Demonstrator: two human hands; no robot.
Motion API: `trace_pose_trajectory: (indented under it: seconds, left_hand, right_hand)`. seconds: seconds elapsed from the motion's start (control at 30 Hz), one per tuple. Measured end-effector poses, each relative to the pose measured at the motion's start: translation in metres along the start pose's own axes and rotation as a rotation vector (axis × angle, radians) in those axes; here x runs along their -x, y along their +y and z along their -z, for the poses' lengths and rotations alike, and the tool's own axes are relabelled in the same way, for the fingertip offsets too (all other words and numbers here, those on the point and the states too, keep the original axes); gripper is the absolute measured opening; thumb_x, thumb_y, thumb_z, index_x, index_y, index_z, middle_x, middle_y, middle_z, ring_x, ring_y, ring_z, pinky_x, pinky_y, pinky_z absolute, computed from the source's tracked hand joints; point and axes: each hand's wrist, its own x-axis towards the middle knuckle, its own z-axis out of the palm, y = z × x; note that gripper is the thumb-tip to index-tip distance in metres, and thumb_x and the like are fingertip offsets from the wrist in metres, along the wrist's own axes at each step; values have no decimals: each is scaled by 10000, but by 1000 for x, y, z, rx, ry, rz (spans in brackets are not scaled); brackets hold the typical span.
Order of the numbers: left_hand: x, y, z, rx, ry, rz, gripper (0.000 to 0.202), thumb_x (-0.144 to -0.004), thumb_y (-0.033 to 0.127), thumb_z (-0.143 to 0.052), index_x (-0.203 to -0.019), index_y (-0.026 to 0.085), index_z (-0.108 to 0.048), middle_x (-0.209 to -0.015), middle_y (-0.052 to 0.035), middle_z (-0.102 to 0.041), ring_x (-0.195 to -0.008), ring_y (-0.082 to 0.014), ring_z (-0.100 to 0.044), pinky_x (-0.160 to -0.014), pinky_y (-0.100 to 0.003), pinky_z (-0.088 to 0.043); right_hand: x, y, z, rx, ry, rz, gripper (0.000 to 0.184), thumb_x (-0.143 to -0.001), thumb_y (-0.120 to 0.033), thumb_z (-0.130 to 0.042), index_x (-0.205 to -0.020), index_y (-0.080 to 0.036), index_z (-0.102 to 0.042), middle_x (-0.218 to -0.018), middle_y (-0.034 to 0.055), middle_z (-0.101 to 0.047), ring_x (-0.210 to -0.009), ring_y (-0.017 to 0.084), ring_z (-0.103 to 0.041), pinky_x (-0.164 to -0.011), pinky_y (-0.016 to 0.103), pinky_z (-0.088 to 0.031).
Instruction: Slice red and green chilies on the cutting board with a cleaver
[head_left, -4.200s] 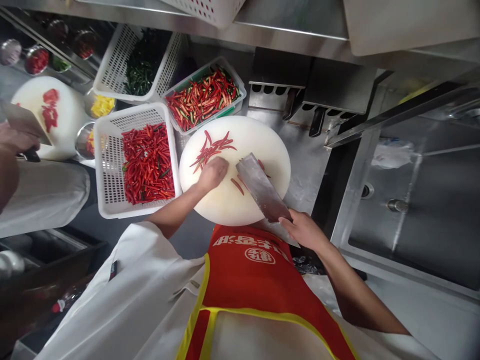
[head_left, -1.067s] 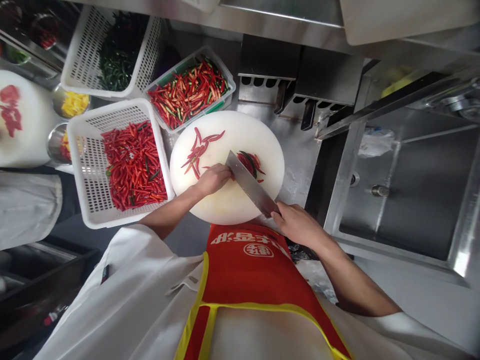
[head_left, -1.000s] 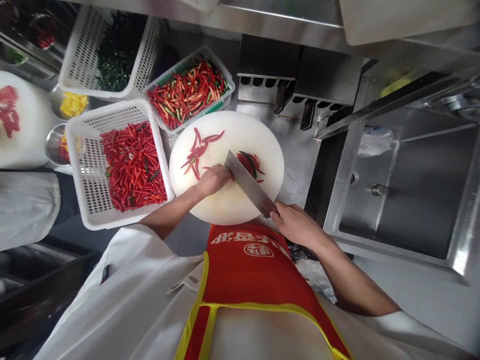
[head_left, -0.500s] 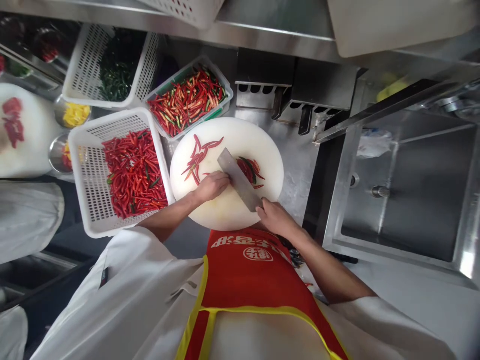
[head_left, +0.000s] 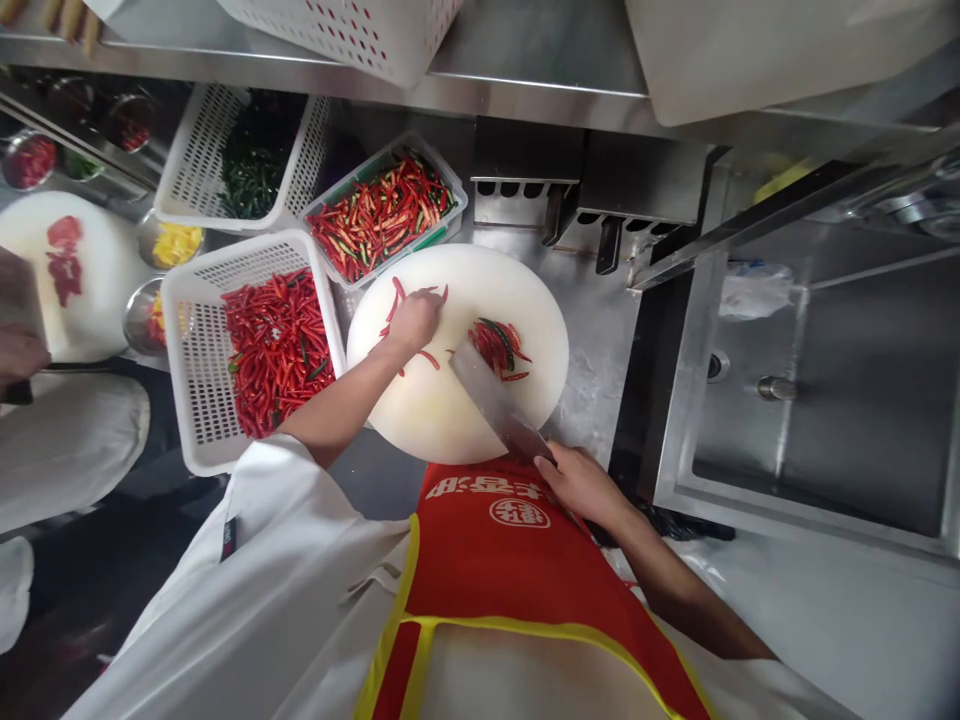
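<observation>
A round white cutting board [head_left: 450,420] lies on the steel counter in front of me. My left hand [head_left: 412,318] rests curled on the whole red chilies [head_left: 391,305] at the board's far left; I cannot make out if it grips any. My right hand [head_left: 579,482] is closed on the handle of a cleaver [head_left: 495,402], whose blade slants across the board's near right. A small pile of cut red and green chili pieces [head_left: 496,345] lies just beyond the blade tip.
A white basket of red chilies [head_left: 274,340] stands left of the board. Behind it are a tub of cut chilies [head_left: 382,205] and a basket of green chilies [head_left: 251,160]. A steel sink [head_left: 817,380] lies to the right. Another person's hand [head_left: 19,355] works at a second board [head_left: 71,275] at far left.
My left hand has moved from beside the cleaver up onto the whole chilies at the board's far left. The cleaver and my right hand have drawn back toward me.
</observation>
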Motion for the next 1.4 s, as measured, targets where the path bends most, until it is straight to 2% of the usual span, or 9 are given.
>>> trace_pose_trajectory:
  seconds: [0.1,0.23,0.43,0.6,0.73,0.9,1.13,1.27,1.4]
  left_hand:
    - [13,-1,-1,41,22,-80,192,-863,119,-482,-816,149,-667,-839,-90,-643,-898,-234,-628,-821,-372,-532]
    - [20,-3,-3,69,81,6,164,-877,198,-528,-929,137,-671,-947,-109,-641,-890,-230,-632,-790,-359,-539]
    - [22,7,3,-35,-79,-90,184,-859,130,-501,-847,147,-684,-919,-99,-619,-826,-216,-635,-700,-324,-518]
    - [51,20,3,-3,-181,-361,220,-911,131,-454,-909,152,-672,-930,-97,-639,-887,-216,-622,-774,-330,-517]
    - [75,35,-9,81,-179,-518,304,-983,184,-359,-951,155,-660,-993,-113,-660,-923,-213,-616,-769,-336,-523]
    - [85,43,-17,153,-112,-526,341,-1003,219,-315,-1025,157,-650,-1104,-128,-659,-953,-206,-619,-777,-356,-540]
    - [84,46,-19,192,-110,-579,323,-1007,245,-347,-1025,153,-657,-1062,-129,-669,-949,-213,-620,-782,-357,-543]
    - [80,50,-21,178,-136,-562,355,-1008,227,-322,-1005,163,-671,-1039,-122,-671,-926,-204,-625,-761,-346,-546]
    - [79,52,-24,164,-106,-548,355,-1007,234,-324,-1011,164,-672,-1053,-113,-671,-914,-193,-628,-768,-345,-552]
  right_hand:
    - [-4,3,1,-7,63,-54,218,-988,-291,-380,-877,-190,-539,-826,81,-676,-819,230,-645,-687,293,-348]
    - [-7,1,3,-108,88,-91,204,-979,-300,-380,-869,-194,-516,-743,55,-646,-745,218,-633,-650,281,-354]
    - [-8,-3,-1,-200,77,-136,226,-973,-326,-380,-820,-209,-496,-633,16,-603,-656,204,-616,-619,272,-365]
    - [-8,-1,0,-135,85,-112,218,-977,-315,-379,-859,-199,-520,-713,42,-641,-724,217,-632,-637,279,-360]
    - [-5,-4,8,-1,109,-49,195,-976,-288,-392,-923,-185,-548,-791,70,-664,-795,238,-640,-658,296,-330]
    - [-6,-8,19,51,73,-23,185,-980,-278,-404,-914,-186,-550,-783,69,-668,-806,237,-642,-638,296,-297]
    - [-18,-5,24,54,76,-11,172,-976,-270,-405,-896,-191,-536,-782,59,-668,-777,224,-639,-641,291,-295]
    - [-13,-5,27,145,111,-22,189,-986,-280,-391,-896,-192,-531,-759,63,-669,-755,238,-642,-630,309,-266]
    - [-3,-6,28,151,85,-16,172,-985,-267,-391,-920,-197,-533,-784,64,-685,-768,244,-651,-630,315,-265]
